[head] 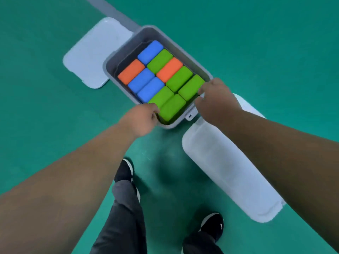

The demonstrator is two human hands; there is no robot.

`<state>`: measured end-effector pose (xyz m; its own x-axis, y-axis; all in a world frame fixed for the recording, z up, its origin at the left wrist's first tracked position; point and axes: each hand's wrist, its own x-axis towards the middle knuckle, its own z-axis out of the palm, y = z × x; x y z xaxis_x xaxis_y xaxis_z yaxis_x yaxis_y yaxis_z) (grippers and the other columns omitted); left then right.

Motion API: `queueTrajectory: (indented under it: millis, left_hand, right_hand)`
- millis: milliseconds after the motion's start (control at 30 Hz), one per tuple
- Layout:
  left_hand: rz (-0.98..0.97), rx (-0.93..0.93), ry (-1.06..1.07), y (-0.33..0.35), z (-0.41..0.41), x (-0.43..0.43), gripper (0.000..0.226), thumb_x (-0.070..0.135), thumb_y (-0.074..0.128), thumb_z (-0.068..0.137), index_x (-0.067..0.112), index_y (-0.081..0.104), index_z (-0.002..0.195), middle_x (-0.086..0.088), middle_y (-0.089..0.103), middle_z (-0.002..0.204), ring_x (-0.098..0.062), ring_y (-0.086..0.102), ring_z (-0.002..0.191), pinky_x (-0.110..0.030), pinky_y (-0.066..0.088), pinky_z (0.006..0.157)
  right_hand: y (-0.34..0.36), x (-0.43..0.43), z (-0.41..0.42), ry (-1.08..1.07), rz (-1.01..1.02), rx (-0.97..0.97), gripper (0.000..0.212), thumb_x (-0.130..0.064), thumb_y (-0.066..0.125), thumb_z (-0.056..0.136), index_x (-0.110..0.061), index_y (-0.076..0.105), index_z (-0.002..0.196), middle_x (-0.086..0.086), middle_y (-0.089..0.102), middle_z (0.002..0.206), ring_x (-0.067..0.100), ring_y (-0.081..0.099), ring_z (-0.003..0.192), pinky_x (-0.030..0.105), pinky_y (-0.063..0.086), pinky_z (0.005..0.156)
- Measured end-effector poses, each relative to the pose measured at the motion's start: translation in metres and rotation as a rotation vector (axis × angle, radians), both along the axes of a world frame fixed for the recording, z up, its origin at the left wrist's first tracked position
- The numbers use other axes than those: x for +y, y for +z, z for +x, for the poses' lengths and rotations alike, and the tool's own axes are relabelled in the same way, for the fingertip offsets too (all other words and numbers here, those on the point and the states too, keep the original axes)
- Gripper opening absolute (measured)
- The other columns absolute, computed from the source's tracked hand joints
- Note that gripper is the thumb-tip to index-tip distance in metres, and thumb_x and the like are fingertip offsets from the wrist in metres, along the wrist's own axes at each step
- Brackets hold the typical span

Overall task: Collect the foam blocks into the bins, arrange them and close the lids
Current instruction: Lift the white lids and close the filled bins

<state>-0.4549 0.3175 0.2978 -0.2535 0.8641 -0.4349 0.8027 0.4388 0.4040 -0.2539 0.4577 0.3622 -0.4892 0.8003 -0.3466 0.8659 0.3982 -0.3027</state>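
Observation:
A grey bin [128, 50] stands on the green floor, filled with foam blocks in two rows. The rows hold blue blocks [150, 52], orange blocks [131, 71] and green blocks [179, 81]. My left hand [141, 120] is at the bin's near left corner. Its fingers curl over the rim, fingertips beside the nearest green block [172, 107]. My right hand [216, 99] curls over the near right rim, thumb against the end of another green block [190, 87]. The rim under both hands is hidden.
One pale lid [91, 55] lies flat on the floor left of the bin. A second pale lid [229, 165] lies to the near right, partly under my right forearm. My legs and black shoes [125, 169] are below the bin. A grey floor line [113, 11] runs behind.

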Motion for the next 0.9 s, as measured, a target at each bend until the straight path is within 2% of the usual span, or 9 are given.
queueTrajectory:
  millis: [167,233,300,433,500,567,633,767,900]
  left_hand:
    - [-0.027,-0.009,0.097,-0.027,-0.12,-0.033,0.032,0.017,0.053,0.097,0.019,0.068,0.126,-0.005,0.071,0.12,-0.028,0.067,0.108,-0.03,0.052,0.092]
    - [-0.067,-0.019,0.114,-0.03,-0.165,-0.046,0.032,0.019,0.05,0.098,0.022,0.066,0.126,-0.003,0.07,0.121,-0.026,0.067,0.105,-0.033,0.054,0.09]
    - [-0.106,-0.003,0.094,-0.029,-0.208,-0.052,0.033,0.021,0.049,0.099,0.023,0.065,0.127,-0.003,0.07,0.124,-0.026,0.067,0.105,-0.036,0.055,0.092]
    - [-0.127,0.056,0.087,-0.021,-0.292,-0.045,0.035,0.022,0.048,0.099,0.025,0.064,0.13,-0.003,0.067,0.129,-0.027,0.065,0.111,-0.036,0.054,0.093]
    - [-0.14,0.095,0.062,-0.02,-0.326,-0.032,0.037,0.023,0.047,0.099,0.025,0.062,0.132,-0.004,0.064,0.134,-0.029,0.062,0.116,-0.036,0.053,0.092]
    - [-0.161,0.12,0.042,-0.024,-0.353,-0.017,0.038,0.024,0.047,0.099,0.025,0.06,0.134,-0.005,0.062,0.136,-0.031,0.061,0.117,-0.037,0.052,0.091]
    - [-0.177,0.108,0.049,-0.031,-0.374,0.001,0.038,0.025,0.046,0.098,0.026,0.059,0.135,-0.005,0.061,0.136,-0.031,0.062,0.115,-0.037,0.053,0.089]
    - [-0.228,0.087,0.075,-0.056,-0.405,0.03,0.04,0.024,0.046,0.099,0.023,0.057,0.137,-0.006,0.059,0.136,-0.03,0.06,0.115,-0.034,0.048,0.084]
    - [-0.272,0.102,0.143,-0.099,-0.439,0.044,0.039,0.021,0.046,0.096,0.021,0.058,0.134,-0.007,0.061,0.128,-0.031,0.06,0.106,-0.034,0.046,0.077]
  right_hand:
    - [-0.033,-0.011,-0.143,0.104,-0.032,-0.018,0.028,-0.027,0.052,0.097,-0.009,0.066,0.114,0.016,0.057,0.125,0.037,0.059,0.11,0.046,0.05,0.098]
    - [-0.038,-0.016,-0.194,0.193,-0.047,-0.085,0.024,-0.024,0.046,0.099,-0.007,0.063,0.102,0.018,0.063,0.117,0.037,0.06,0.107,0.042,0.051,0.091]
    - [-0.039,-0.019,-0.242,0.238,-0.07,-0.109,0.018,-0.016,0.041,0.099,-0.009,0.058,0.096,0.02,0.062,0.114,0.036,0.058,0.109,0.037,0.045,0.082]
    - [-0.029,-0.013,-0.327,0.243,-0.078,-0.087,0.014,-0.021,0.048,0.099,-0.015,0.058,0.09,0.006,0.055,0.082,0.032,0.06,0.087,0.029,0.042,0.067]
    - [-0.031,-0.007,-0.359,0.24,-0.077,-0.057,0.019,-0.026,0.051,0.098,-0.011,0.062,0.1,0.009,0.06,0.1,0.033,0.061,0.099,0.038,0.052,0.081]
    - [-0.036,-0.001,-0.384,0.258,-0.074,-0.063,0.028,-0.026,0.051,0.097,-0.012,0.065,0.117,0.013,0.057,0.121,0.035,0.057,0.114,0.046,0.05,0.097]
    - [-0.047,0.007,-0.404,0.248,-0.088,-0.045,0.029,-0.025,0.051,0.095,-0.014,0.065,0.117,0.012,0.055,0.123,0.036,0.057,0.114,0.046,0.049,0.098]
    - [-0.075,0.032,-0.445,0.262,-0.157,-0.044,0.02,-0.019,0.05,0.095,-0.007,0.063,0.102,0.011,0.06,0.108,0.035,0.06,0.106,0.039,0.051,0.088]
    - [-0.114,0.051,-0.492,0.317,-0.177,0.016,0.028,-0.024,0.05,0.096,-0.008,0.061,0.116,0.013,0.057,0.119,0.035,0.056,0.111,0.043,0.048,0.099]
